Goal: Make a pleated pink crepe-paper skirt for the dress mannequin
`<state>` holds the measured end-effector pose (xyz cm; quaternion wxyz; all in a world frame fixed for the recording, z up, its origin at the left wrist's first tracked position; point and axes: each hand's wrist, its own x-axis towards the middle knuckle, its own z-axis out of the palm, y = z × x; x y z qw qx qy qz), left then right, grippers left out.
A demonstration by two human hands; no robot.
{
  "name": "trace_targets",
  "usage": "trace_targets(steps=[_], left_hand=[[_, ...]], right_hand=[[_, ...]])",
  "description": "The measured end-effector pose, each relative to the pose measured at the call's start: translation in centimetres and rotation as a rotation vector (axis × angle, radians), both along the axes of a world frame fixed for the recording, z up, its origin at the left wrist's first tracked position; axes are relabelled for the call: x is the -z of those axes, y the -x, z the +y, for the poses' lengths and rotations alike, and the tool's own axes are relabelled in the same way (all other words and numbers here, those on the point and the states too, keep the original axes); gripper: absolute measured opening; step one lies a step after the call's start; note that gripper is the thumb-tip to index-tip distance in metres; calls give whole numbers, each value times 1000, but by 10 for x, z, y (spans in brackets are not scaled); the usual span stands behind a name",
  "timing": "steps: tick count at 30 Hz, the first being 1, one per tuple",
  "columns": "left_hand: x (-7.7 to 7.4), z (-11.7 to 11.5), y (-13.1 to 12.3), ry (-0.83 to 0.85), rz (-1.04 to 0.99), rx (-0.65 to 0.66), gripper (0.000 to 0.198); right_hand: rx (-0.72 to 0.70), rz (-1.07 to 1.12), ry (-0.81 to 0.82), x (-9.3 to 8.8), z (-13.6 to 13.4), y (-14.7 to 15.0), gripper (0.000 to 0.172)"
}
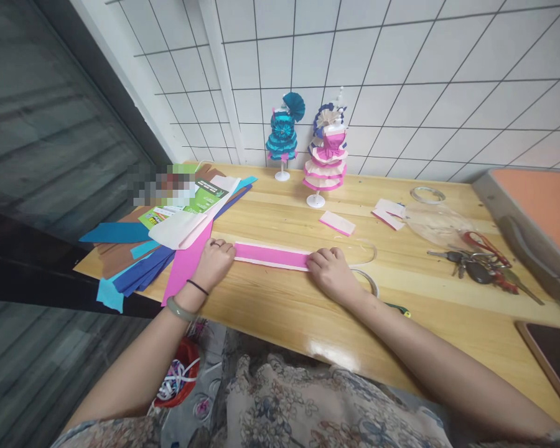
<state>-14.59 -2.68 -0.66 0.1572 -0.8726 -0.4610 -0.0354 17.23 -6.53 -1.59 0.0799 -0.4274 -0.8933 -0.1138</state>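
Note:
A long pink paper strip (271, 254) with white edges lies stretched across the wooden table in front of me. My left hand (216, 260) is closed on its left end, fingers curled. At the right end my right hand (329, 269) is likewise closed, knuckles up, the fingertips hidden. A wider pink paper sheet (186, 267) lies beside and partly under my left hand. Just right of my right hand is a roll of tape (369, 281), partly covered by the wrist. A small folded pink and white paper piece (337, 223) rests beyond the strip.
Behind stand a teal paper dress (282, 138) and a pink-white paper dress (325, 160) on stands. Blue, brown and teal papers (144, 270) pile at left. At right are keys (478, 267), a clear plastic bag (434, 224) and a phone (553, 361). A red bin (186, 379) sits below.

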Motion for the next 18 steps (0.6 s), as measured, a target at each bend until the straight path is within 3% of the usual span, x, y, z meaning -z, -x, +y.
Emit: trace_targets(steps=[12,18], left_hand=[[0,1,2,-36,23,-8,15],[-6,0,2,-50,-94,-73,17]], right_hand=[[7,18,22,-1,0,0,15],[25,57,40,0,0,-2,17]])
